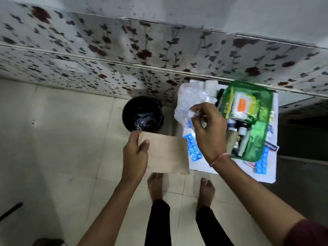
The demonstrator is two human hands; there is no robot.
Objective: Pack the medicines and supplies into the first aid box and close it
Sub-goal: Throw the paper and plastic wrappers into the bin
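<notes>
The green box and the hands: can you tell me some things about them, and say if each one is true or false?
1. The green first aid box is shut. False: it lies open, with packets and small bottles showing inside.
2. The left hand holds a brown paper envelope. True.
3. The right hand is empty. False: its fingers pinch a crumpled clear plastic bag.
4. A black bin stands on the floor beside the white table. True.
5. All the blue pill strips are in the box. False: one blue pill strip lies on the table near the envelope, another by the table's near edge.
</notes>
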